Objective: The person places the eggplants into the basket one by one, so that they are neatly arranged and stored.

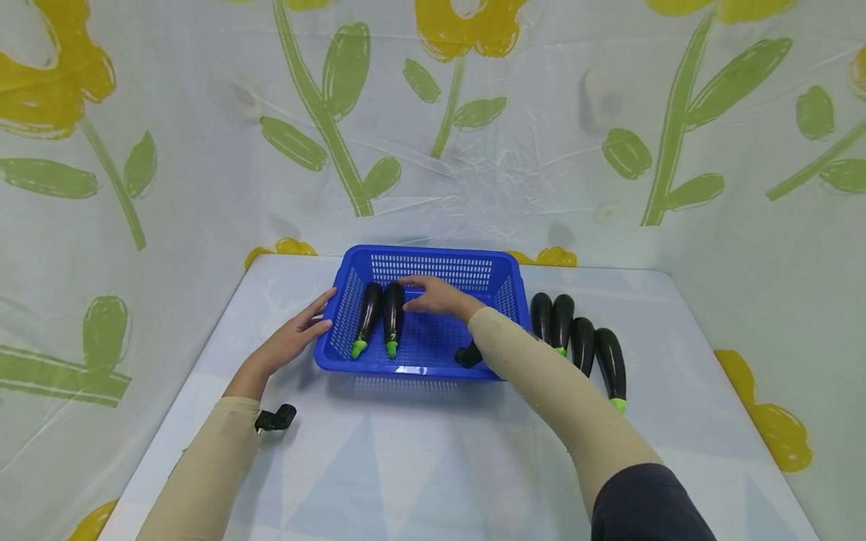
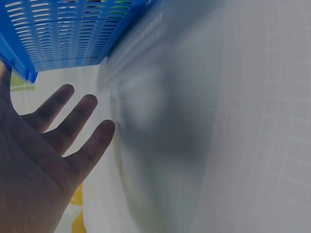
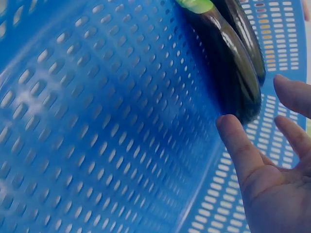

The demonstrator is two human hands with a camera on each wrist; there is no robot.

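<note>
A blue perforated basket [image 1: 422, 370] stands on the table with two dark eggplants lying side by side in its left half, the outer eggplant [image 1: 368, 309] and the inner eggplant [image 1: 393, 312]. Their green stem ends point toward me. My right hand [image 1: 441, 297] is inside the basket by the rounded end of the inner eggplant; in the right wrist view its thumb and fingers are spread, not wrapped round it. My left hand [image 1: 292, 342] rests against the basket's left rim, and the left wrist view shows its fingers [image 2: 73, 126] spread and extended.
Right of the basket, several more eggplants [image 1: 582, 344] lie on the white patterned table [image 1: 419, 466], partly behind my right forearm. A flower-print sheet [image 1: 501, 188] hangs behind and at both sides. Each wrist carries a small black camera [image 1: 276, 418].
</note>
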